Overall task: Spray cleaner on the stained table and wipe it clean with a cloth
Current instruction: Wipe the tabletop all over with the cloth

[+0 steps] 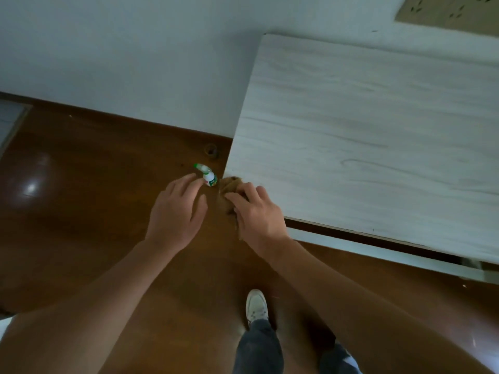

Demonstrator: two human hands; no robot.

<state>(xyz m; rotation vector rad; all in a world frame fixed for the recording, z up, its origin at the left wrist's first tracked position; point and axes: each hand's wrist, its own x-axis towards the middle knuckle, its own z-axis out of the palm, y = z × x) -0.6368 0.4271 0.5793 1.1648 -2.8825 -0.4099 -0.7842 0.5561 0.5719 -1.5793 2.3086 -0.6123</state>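
Gripping cloth (pixel 229 188) w/ R hand (pixel 258 213), L hand (pixel 175 210) spread near spray bottle (pixel 209 178)

A pale wall (pixel 135 49) filled the upper left of the frame, with a dark skirting (pixel 135 118) along its foot. Glossy brown floor (pixel 81 225) ran below, with a bright glare (pixel 31 188) at the left. A white wood-grain table (pixel 378 130) took the right side. A tan panel (pixel 445 14) sat in the upper right corner.

Table (pixel 364 125) stands at R against the wall (pixel 121 55), w/ the spray bottle (pixel 209 178) on the floor (pixel 81 211) just L of its near L corner, cloth (pixel 229 188) betw. bottle & corner under the R hand (pixel 258 214), L hand (pixel 175 211) just before the bottle, 1 shoe (pixel 256 306) nearer the person.
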